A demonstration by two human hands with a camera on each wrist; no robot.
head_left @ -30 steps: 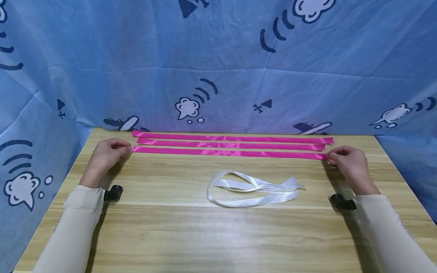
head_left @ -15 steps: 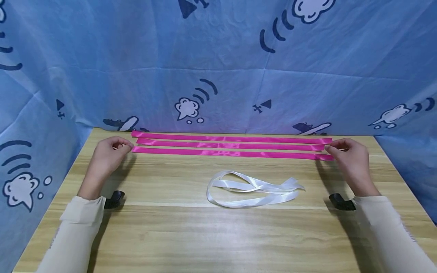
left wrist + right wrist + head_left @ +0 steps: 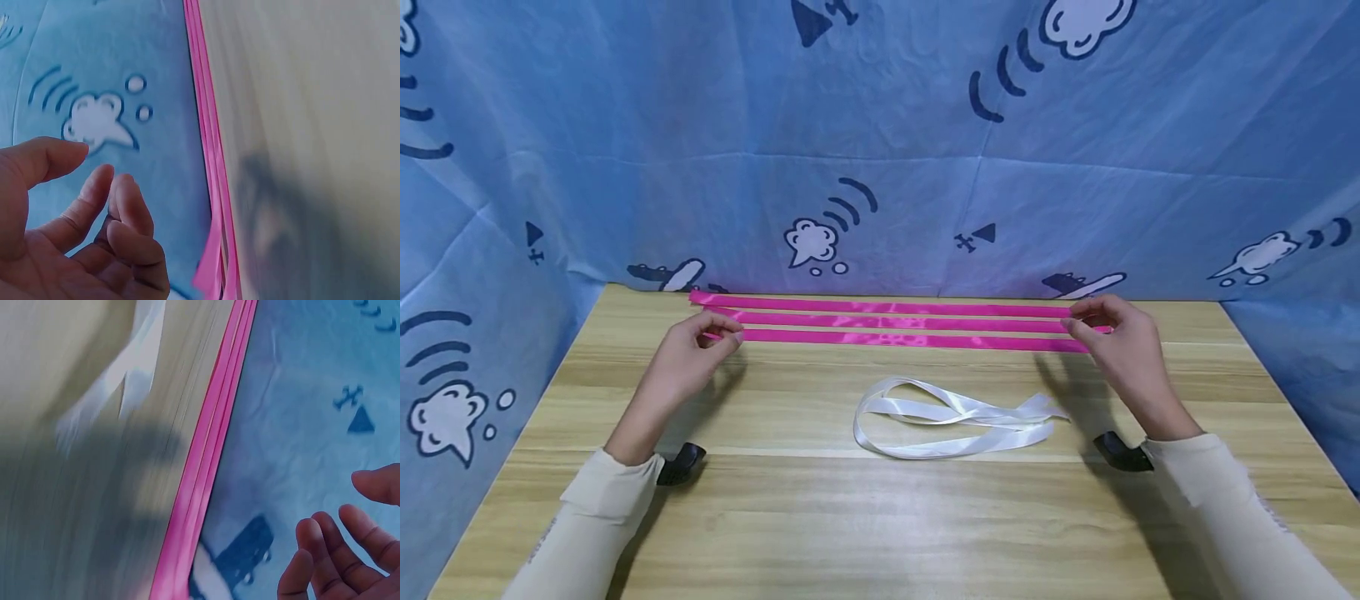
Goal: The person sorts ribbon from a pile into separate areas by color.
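Observation:
Three pink satin ribbons [image 3: 895,322] lie flat and side by side along the table's back edge. Over their left part hovers my left hand [image 3: 688,354], its thumb and forefinger slightly apart and holding nothing, as the left wrist view shows. My right hand [image 3: 1123,350] is raised above the ribbons' right ends, covering some of them in the head view. In the right wrist view its fingertips [image 3: 354,519] are loosely bent, with a gap to the thumb and nothing between. In front of the pink ribbons lies a looped bundle of white ribbon [image 3: 917,451].
The wooden table [image 3: 865,525] meets a blue patterned cloth [image 3: 887,108] that hangs behind it and at both sides. Each wrist carries a small black camera, such as the left one [image 3: 681,464].
My right hand has let go of the nearest pink ribbon's end. Both hands have lifted and moved inward toward each other. All the ribbons stay in place.

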